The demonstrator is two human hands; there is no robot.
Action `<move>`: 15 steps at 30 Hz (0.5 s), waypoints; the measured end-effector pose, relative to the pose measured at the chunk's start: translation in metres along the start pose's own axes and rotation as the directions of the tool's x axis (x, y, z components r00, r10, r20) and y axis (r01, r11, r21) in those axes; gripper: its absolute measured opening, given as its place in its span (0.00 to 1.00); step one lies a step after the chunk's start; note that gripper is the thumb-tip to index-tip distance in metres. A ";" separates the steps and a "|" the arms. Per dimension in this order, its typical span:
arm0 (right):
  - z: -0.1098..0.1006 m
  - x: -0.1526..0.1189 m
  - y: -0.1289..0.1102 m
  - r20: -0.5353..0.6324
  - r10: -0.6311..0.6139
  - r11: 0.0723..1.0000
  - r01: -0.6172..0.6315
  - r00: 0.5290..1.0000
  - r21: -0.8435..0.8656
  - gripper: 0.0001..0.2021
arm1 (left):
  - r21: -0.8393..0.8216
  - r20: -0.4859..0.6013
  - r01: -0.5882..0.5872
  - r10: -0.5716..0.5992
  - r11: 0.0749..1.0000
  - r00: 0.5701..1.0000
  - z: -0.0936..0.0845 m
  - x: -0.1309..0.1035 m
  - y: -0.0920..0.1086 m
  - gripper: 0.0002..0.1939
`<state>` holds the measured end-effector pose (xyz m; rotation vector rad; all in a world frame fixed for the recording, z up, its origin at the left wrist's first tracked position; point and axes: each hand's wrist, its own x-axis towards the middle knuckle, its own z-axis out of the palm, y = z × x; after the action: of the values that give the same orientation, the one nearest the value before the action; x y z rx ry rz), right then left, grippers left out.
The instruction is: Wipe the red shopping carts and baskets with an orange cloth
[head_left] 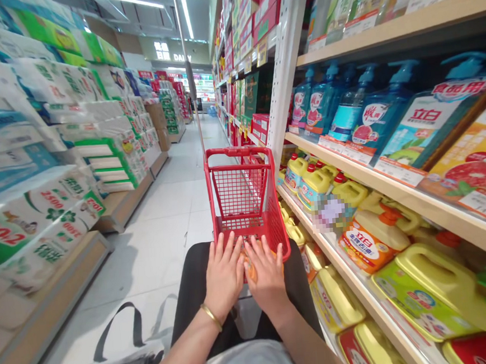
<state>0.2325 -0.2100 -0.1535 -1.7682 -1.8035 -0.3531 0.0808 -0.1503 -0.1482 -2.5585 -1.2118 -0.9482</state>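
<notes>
Both hands lie side by side at the near end of a red shopping basket cart (238, 152), palms down, fingers pointing forward. My left hand (225, 273), with a gold bangle at its wrist, has its fingers spread and nothing in it. Beside it, my right hand (267, 272) is spread too, partly over an orange item (250, 268) that shows between the hands; what that item is cannot be made out. Black-clad knees (192, 287) are under and around the hands. The cart's mesh basket shows nothing inside.
Shelves at the right hold blue pump bottles (374, 110) above yellow detergent jugs (432, 285). Stacked tissue packs (39, 220) line the left side. A white bag with black straps (126, 359) is at the lower left. The tiled aisle (183, 175) runs ahead.
</notes>
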 end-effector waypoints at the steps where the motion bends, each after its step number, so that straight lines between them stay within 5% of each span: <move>1: -0.002 0.000 0.001 0.006 -0.006 1.000 0.006 1.000 -0.003 0.25 | 0.006 0.002 -0.001 0.001 1.000 1.000 0.000 0.000 -0.001 0.30; 4: -0.013 0.001 0.033 -0.035 0.108 0.993 -0.110 0.994 -0.042 0.25 | 0.014 0.000 0.003 -0.003 1.000 1.000 0.000 0.001 -0.002 0.30; 8: -0.026 0.002 0.078 -0.157 0.343 0.932 -0.356 0.926 -0.067 0.24 | 0.011 -0.004 -0.001 0.001 1.000 1.000 0.000 0.002 0.004 0.30; 11: -0.019 0.004 0.066 -0.146 0.315 0.942 -0.328 0.938 -0.075 0.24 | 0.022 -0.005 -0.002 0.002 1.000 1.000 0.000 0.002 0.007 0.30; 15: -0.004 0.005 0.021 -0.028 0.094 0.994 -0.095 0.995 -0.059 0.25 | 0.054 0.011 0.004 -0.004 0.999 1.000 -0.001 0.001 0.002 0.29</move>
<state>0.2537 -0.2063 -0.1520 -1.8744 -1.7009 -0.3936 0.0827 -0.1515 -0.1466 -2.5243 -1.2289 -0.8905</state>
